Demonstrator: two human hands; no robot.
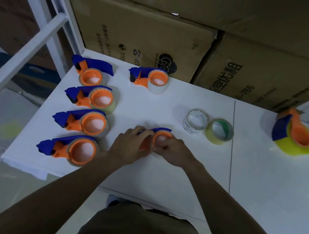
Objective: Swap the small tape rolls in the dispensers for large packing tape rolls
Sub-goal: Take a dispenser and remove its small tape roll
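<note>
- Centre of the white table (161, 170): a blue-and-orange tape dispenser (161, 136) lies flat, both hands on it.
- Left hand (131, 143) grips the dispenser's left side, fingers curled over the blue handle end.
- Right hand (172, 149) comes in from the right, fingers bent and pinching at the near edge of the orange hub, where a pale roll edge (157, 154) peeks out below; how much of a roll sits there I can't tell.
- Just beyond, to the right, two loose rolls stand touching: a clear tape roll (197, 121) and a yellowish tape roll (220, 131) with a green inner core.
- Down the left side, a column of four dispensers, all lying flat with blue noses pointing left: the far-left dispenser (91, 71), the second dispenser (96, 98), the third dispenser (86, 122), the nearest dispenser (74, 148).
- A fifth, the back dispenser (152, 79), lies near the rear edge with a whitish roll on it.
- Far right: two dispensers on big yellow rolls (295, 136), side by side.
- Behind the table, stacked cardboard boxes (142, 34); at left, a white metal frame (43, 26).
</note>
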